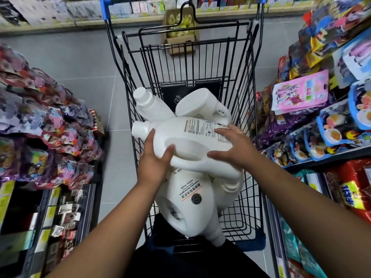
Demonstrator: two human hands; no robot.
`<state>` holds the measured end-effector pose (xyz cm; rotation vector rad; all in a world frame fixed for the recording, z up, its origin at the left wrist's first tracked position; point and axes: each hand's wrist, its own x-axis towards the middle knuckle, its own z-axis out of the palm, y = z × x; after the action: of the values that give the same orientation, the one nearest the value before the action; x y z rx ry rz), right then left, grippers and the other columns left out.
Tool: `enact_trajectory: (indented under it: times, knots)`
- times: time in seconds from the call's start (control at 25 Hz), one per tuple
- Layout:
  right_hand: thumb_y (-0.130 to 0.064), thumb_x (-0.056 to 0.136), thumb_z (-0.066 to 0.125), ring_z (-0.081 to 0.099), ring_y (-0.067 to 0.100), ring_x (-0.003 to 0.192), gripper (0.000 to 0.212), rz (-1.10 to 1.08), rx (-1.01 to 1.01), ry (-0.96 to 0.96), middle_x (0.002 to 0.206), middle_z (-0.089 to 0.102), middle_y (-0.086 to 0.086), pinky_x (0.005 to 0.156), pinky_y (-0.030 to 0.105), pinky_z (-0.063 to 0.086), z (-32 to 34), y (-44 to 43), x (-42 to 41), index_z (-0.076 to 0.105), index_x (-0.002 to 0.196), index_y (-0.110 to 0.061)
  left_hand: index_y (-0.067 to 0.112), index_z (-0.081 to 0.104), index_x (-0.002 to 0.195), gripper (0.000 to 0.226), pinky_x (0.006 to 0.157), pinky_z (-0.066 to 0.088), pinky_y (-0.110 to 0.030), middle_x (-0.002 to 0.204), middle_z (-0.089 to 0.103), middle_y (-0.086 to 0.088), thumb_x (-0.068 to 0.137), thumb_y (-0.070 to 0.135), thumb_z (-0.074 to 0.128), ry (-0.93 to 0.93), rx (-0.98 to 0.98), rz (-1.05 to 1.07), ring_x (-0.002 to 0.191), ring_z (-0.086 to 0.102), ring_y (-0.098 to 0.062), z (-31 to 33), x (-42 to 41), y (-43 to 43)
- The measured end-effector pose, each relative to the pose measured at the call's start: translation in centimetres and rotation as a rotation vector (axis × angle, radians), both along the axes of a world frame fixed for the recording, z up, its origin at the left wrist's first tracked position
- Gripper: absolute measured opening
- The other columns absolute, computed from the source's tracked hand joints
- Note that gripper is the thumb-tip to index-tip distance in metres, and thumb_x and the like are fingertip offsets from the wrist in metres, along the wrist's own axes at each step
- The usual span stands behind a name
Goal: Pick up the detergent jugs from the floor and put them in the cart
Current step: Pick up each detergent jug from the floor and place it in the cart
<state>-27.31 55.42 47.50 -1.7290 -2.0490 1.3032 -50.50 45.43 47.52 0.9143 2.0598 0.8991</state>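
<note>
A black wire shopping cart (244, 81) stands in the aisle straight ahead of me. Several white detergent jugs lie in it. The top jug (192, 135) lies on its side, cap pointing left, printed label up. My left hand (155, 157) holds it near the neck, thumb by the handle hole. My right hand (230, 146) holds its body on the right side, fingers spread over the label. Under it lies another jug (188, 199) with its cap toward me. Two more jugs (149, 106) (200, 106) rest further back in the cart.
Shelves of colourful snack packets crowd in on the left (46, 125) and right (321, 117). A cardboard box of yellow items (180, 31) sits on the grey tile floor beyond the cart. Another shelf runs across the far end.
</note>
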Motion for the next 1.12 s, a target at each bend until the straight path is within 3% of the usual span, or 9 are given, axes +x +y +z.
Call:
enact_trajectory:
  times: [0.12, 0.24, 0.36, 0.56, 0.72, 0.84, 0.96, 1.12]
  knots:
    - [-0.062, 0.053, 0.084, 0.024, 0.028, 0.144, 0.101, 0.066, -0.036, -0.114, 0.160, 0.020, 0.005, 0.116, 0.039, 0.022, -1.8, -0.6, 0.1, 0.038, 0.141, -0.047, 0.036, 0.039, 0.147, 0.064, 0.095, 0.044, -0.028, 0.127, 0.062, 0.004, 0.090, 0.038, 0.068, -0.007, -0.049, -0.019, 0.115, 0.059, -0.017, -1.0, -0.5, 1.9]
    - [-0.069, 0.049, 0.081, 0.018, 0.029, 0.145, 0.104, 0.126, -0.056, -0.151, 0.160, 0.020, 0.003, 0.116, 0.041, 0.019, -4.1, -3.0, 0.0, 0.034, 0.141, -0.050, 0.037, 0.046, 0.144, 0.059, 0.091, 0.043, -0.027, 0.128, 0.060, 0.000, 0.090, 0.042, 0.068, 0.065, -0.115, -0.065, 0.114, 0.059, -0.021, -2.1, -1.0, 1.2]
    - [-0.060, 0.051, 0.085, 0.024, 0.026, 0.141, 0.101, -0.002, -0.043, -0.038, 0.154, 0.029, 0.001, 0.113, 0.038, 0.023, -4.8, -3.8, -0.1, 0.038, 0.139, -0.048, 0.038, 0.045, 0.145, 0.067, 0.089, 0.043, -0.027, 0.127, 0.052, 0.007, 0.085, 0.042, 0.074, 0.056, -0.061, -0.158, 0.107, 0.055, -0.016, -1.7, -1.2, -0.1]
    - [-0.046, 0.058, 0.089, 0.036, 0.021, 0.134, 0.093, -0.108, 0.031, 0.093, 0.147, 0.036, 0.002, 0.104, 0.025, 0.027, -3.5, -4.1, 0.6, 0.043, 0.139, -0.042, 0.039, 0.044, 0.144, 0.072, 0.096, 0.048, -0.033, 0.135, 0.052, 0.000, 0.081, 0.036, 0.079, 0.028, 0.001, -0.239, 0.111, 0.053, -0.015, -0.6, -0.6, -1.1]
    - [-0.042, 0.059, 0.089, 0.039, 0.018, 0.129, 0.091, -0.182, 0.093, 0.155, 0.144, 0.038, 0.000, 0.102, 0.027, 0.031, -1.1, -5.8, 1.4, 0.044, 0.138, -0.041, 0.039, 0.043, 0.144, 0.074, 0.097, 0.046, -0.032, 0.135, 0.051, 0.002, 0.079, 0.035, 0.080, 0.054, 0.049, -0.332, 0.112, 0.053, -0.014, 0.7, -0.1, -1.3]
    - [-0.037, 0.064, 0.088, 0.038, 0.010, 0.125, 0.089, -0.279, 0.161, 0.164, 0.145, 0.036, -0.001, 0.099, 0.023, 0.029, 1.1, -7.9, 2.5, 0.043, 0.141, -0.037, 0.038, 0.043, 0.144, 0.075, 0.096, 0.045, -0.029, 0.132, 0.051, 0.004, 0.079, 0.033, 0.080, 0.047, 0.105, -0.459, 0.113, 0.053, -0.013, 2.2, 0.1, -0.6]
    - [-0.039, 0.065, 0.087, 0.038, 0.014, 0.132, 0.088, -0.383, 0.241, 0.153, 0.146, 0.037, 0.002, 0.108, 0.029, 0.033, 3.7, -10.8, 2.7, 0.042, 0.141, -0.038, 0.041, 0.041, 0.144, 0.077, 0.102, 0.047, -0.038, 0.134, 0.053, 0.004, 0.078, 0.038, 0.081, 0.062, 0.164, -0.604, 0.116, 0.054, -0.014, 3.5, 0.2, -0.2]
    - [-0.040, 0.065, 0.087, 0.041, 0.012, 0.129, 0.085, -0.632, 0.370, 0.145, 0.142, 0.040, 0.002, 0.103, 0.019, 0.029, 7.3, -17.6, 2.4, 0.044, 0.139, -0.039, 0.041, 0.040, 0.144, 0.078, 0.103, 0.046, -0.037, 0.132, 0.051, 0.006, 0.078, 0.039, 0.081, 0.071, 0.248, -0.857, 0.116, 0.052, -0.012, 6.6, 1.1, -1.7]
